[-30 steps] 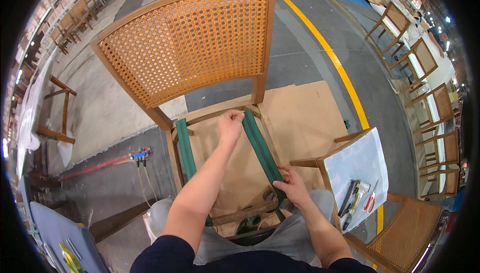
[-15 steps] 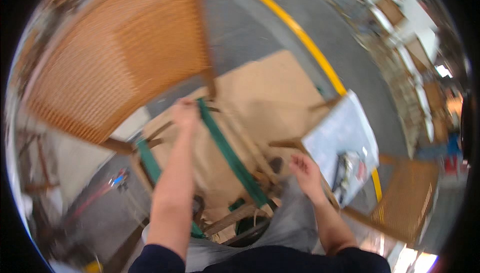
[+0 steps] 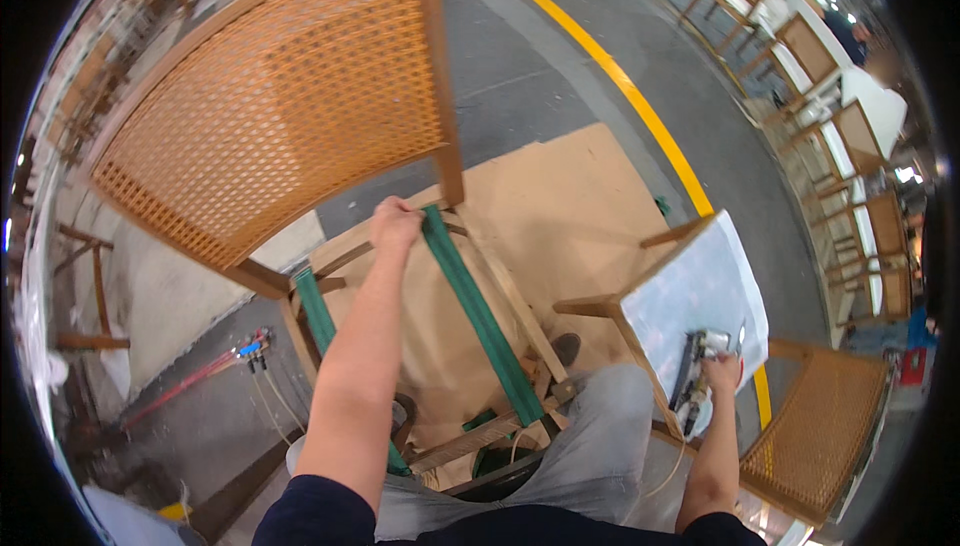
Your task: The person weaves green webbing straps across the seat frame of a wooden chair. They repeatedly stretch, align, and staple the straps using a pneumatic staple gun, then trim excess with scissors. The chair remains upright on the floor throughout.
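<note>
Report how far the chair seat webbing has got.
Done: two green straps run front to back across the open seat frame. In hand: left hand presses one strap's far end at the rear rail; right hand grips a tool on the side stool. Left: no cross straps show.

green webbing strap (image 3: pixel 478 306): flat, taut, running diagonally front to back across open chair seat frame (image 3: pixel 520 311) | far end pinned at back rail | stapler tool (image 3: pixel 697 374): grey, lying on white-topped stool (image 3: pixel 700 286)
</note>
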`<state>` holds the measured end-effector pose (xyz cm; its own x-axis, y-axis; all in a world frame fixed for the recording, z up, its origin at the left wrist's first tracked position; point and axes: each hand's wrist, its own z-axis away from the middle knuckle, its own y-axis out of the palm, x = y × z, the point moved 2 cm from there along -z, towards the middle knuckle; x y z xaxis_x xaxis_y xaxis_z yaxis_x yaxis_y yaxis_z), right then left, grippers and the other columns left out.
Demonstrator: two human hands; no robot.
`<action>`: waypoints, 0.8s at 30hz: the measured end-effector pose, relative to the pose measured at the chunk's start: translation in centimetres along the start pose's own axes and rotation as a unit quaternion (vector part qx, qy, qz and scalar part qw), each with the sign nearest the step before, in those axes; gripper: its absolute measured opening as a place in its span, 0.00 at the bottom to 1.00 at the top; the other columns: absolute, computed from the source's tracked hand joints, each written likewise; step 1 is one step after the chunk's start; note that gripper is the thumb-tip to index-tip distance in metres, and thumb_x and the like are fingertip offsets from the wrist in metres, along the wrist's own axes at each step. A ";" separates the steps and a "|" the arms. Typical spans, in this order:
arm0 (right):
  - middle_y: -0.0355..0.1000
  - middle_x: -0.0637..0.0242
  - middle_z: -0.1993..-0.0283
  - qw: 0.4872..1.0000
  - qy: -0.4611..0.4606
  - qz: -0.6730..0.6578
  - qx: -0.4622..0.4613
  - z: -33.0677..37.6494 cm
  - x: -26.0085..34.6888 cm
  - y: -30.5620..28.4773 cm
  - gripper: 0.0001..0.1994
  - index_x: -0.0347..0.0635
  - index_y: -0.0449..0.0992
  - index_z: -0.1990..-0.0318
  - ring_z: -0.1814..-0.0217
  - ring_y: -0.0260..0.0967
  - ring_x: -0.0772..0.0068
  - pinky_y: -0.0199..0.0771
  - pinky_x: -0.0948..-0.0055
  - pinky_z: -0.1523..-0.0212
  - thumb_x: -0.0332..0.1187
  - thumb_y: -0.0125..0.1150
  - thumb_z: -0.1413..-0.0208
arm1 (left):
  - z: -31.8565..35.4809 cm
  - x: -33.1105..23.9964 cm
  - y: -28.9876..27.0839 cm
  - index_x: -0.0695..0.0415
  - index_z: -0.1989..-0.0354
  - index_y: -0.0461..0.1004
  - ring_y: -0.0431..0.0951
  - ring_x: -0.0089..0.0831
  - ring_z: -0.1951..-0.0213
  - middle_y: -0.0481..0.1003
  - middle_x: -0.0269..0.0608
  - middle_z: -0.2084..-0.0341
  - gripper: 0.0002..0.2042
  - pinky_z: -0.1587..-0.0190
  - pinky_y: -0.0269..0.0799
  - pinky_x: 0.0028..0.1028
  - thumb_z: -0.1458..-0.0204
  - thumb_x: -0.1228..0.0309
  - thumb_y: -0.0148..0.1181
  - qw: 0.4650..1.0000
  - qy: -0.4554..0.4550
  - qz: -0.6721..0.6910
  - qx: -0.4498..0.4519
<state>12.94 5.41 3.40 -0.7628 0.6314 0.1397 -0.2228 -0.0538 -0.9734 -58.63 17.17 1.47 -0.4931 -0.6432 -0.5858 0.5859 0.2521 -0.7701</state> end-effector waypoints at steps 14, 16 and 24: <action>0.71 0.73 0.68 0.910 -0.140 -0.372 0.120 7.5 12.5 -6.6 0.18 0.45 0.75 0.50 0.74 0.68 0.75 0.69 0.70 0.74 0.27 0.69 0.49 | 4.9 2.6 2.2 0.43 0.56 0.88 0.77 0.40 0.54 0.77 0.36 0.64 0.08 0.48 0.67 0.44 0.44 0.66 0.70 0.968 0.142 0.037 -0.202; 0.71 0.73 0.71 0.904 -0.142 -0.355 0.192 9.4 17.8 -7.6 0.14 0.45 0.76 0.53 0.76 0.68 0.77 0.68 0.73 0.76 0.34 0.73 0.43 | 5.4 3.9 2.2 0.42 0.52 0.87 0.76 0.40 0.55 0.76 0.35 0.62 0.11 0.47 0.67 0.43 0.43 0.65 0.70 0.960 0.178 0.004 -0.216; 0.73 0.74 0.69 0.779 -0.286 -0.381 0.409 21.1 38.5 -3.1 0.13 0.45 0.77 0.53 0.77 0.69 0.78 0.71 0.71 0.76 0.39 0.72 0.37 | 6.7 5.5 2.1 0.35 0.30 0.74 0.72 0.40 0.50 0.72 0.36 0.54 0.26 0.38 0.63 0.51 0.39 0.62 0.66 0.942 0.244 -0.098 -0.208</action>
<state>-28.55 13.55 15.59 -0.3141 0.2861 0.9053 -0.8764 -0.4540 -0.1606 -55.79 9.34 -1.67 -0.8620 -0.3237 -0.3901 0.2006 0.4890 -0.8489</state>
